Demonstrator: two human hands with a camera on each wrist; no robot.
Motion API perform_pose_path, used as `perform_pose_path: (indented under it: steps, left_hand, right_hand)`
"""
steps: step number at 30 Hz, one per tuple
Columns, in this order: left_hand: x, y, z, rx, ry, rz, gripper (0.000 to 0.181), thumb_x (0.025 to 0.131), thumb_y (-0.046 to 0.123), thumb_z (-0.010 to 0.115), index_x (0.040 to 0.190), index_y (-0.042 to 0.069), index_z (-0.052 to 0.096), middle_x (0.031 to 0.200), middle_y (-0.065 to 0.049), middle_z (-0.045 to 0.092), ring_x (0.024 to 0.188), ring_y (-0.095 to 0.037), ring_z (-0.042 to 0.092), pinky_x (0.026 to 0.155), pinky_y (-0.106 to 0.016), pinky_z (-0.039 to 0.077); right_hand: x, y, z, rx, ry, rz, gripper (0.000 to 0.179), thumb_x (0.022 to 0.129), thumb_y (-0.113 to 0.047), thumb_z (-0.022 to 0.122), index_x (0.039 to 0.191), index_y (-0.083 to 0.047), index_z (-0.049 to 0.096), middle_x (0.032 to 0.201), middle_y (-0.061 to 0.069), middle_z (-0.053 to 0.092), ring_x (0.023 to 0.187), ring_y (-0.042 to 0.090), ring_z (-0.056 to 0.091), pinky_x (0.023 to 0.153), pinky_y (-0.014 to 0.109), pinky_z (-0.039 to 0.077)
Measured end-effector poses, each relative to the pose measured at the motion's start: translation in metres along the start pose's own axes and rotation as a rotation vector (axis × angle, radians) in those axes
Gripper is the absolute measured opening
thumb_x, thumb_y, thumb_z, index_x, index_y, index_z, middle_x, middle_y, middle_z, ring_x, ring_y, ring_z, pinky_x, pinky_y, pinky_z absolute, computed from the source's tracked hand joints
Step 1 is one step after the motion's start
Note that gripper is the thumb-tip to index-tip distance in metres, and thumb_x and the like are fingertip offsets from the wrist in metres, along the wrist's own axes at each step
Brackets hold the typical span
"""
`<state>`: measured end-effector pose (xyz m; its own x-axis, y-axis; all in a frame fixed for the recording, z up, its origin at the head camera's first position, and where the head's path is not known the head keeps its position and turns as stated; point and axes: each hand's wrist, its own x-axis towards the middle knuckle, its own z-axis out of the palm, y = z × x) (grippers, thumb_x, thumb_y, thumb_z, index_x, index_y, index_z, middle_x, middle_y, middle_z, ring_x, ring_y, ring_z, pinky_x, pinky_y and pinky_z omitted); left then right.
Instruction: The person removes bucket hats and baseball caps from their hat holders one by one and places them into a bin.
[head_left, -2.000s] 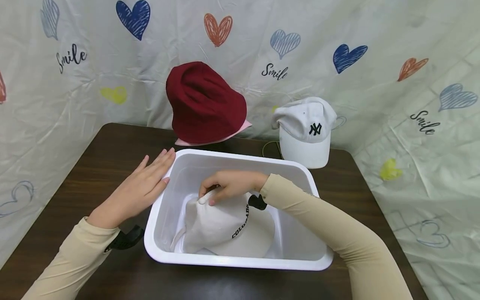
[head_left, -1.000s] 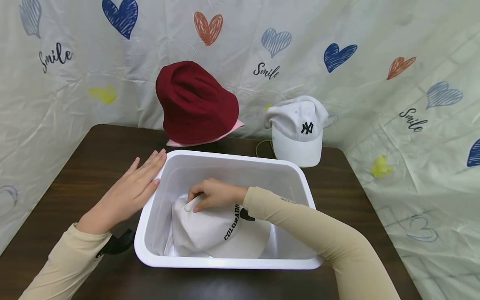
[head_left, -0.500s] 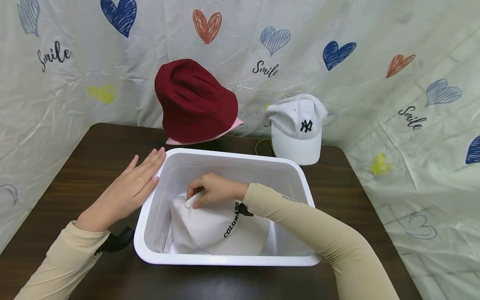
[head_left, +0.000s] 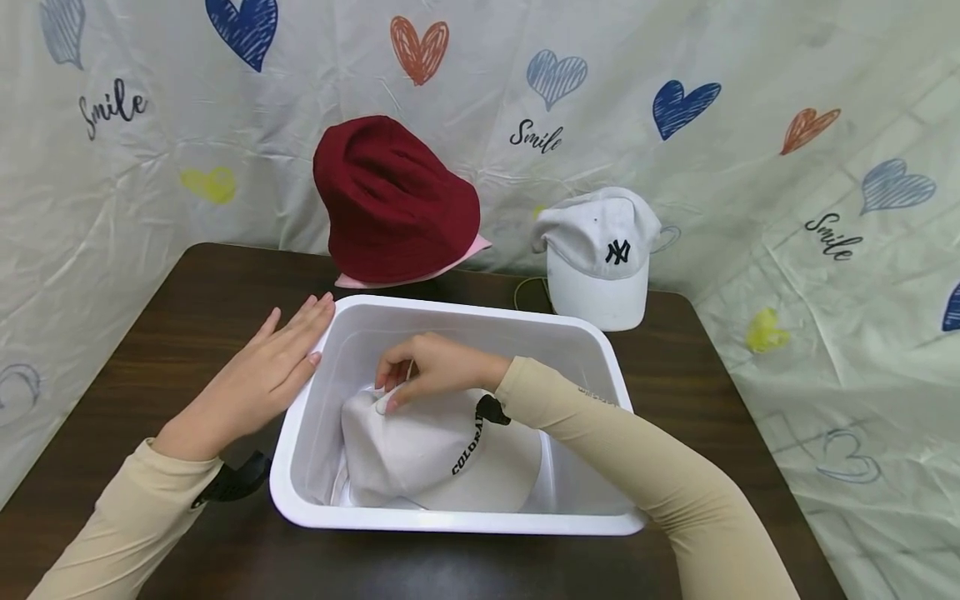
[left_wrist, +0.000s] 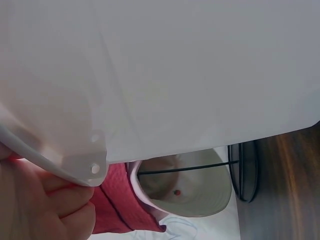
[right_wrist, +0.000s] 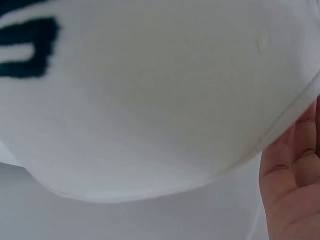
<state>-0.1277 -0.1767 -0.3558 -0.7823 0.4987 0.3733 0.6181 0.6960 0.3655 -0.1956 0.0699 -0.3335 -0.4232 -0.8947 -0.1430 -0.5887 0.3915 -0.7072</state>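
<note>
A white cap (head_left: 427, 450) lettered COLORADO lies in a white plastic tub (head_left: 457, 522), its brim to the right. My right hand (head_left: 442, 367) reaches into the tub and pinches the top of the cap's crown between thumb and fingers. In the right wrist view, the cap (right_wrist: 150, 115) fills most of the picture, with the right hand (right_wrist: 292, 185) at its edge. My left hand (head_left: 255, 379) rests with straight fingers along the tub's left rim. In the left wrist view, the left hand (left_wrist: 47, 210) lies beside the tub's rim corner (left_wrist: 82, 172).
Behind the tub a dark red bucket hat (head_left: 397, 204) sits over something pink. A white cap (head_left: 600, 254) with a black NY logo hangs to its right, near a thin wire (left_wrist: 242, 172). The dark wooden table (head_left: 187, 325) meets a heart-printed curtain (head_left: 480, 50).
My right hand has shifted slightly up at the cap's crown, its fingers still on the fabric. The left hand stays at the tub's rim. The head view has shifted a little.
</note>
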Motion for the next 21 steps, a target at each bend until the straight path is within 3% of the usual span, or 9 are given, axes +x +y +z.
perform_pose_path:
  steps: [9,16,21]
  left_hand:
    - [0.000,0.001,0.000,0.006,-0.006,0.004,0.055,0.100,0.020,0.044,0.149,0.004,0.025,0.153,-0.014,0.025,0.141,-0.028,0.021,0.112,-0.052,0.009]
    - [-0.001,0.001,0.001,0.014,0.011,0.019,0.055,0.099,0.020,0.045,0.149,0.004,0.026,0.153,-0.013,0.026,0.141,-0.026,0.020,0.113,-0.050,0.009]
    - [-0.001,0.001,0.002,0.027,0.028,0.035,0.055,0.099,0.020,0.045,0.149,0.005,0.026,0.153,-0.013,0.026,0.141,-0.025,0.021,0.113,-0.050,0.010]
  right_hand:
    - [-0.007,-0.006,-0.011,0.006,0.048,-0.021,0.020,0.080,-0.014,0.076,0.096,-0.004,0.069,0.084,-0.004,0.066,0.078,0.003,0.060,0.075,0.020,0.050]
    - [-0.017,-0.008,-0.023,0.093,0.130,-0.041,0.018,0.081,-0.009,0.074,0.097,-0.005,0.068,0.086,-0.003,0.066,0.079,0.008,0.060,0.078,0.023,0.050]
    - [-0.021,-0.008,-0.034,0.056,0.191,-0.072,0.018,0.082,-0.012,0.074,0.098,-0.006,0.068,0.088,-0.004,0.066,0.080,0.007,0.061,0.080,0.023,0.050]
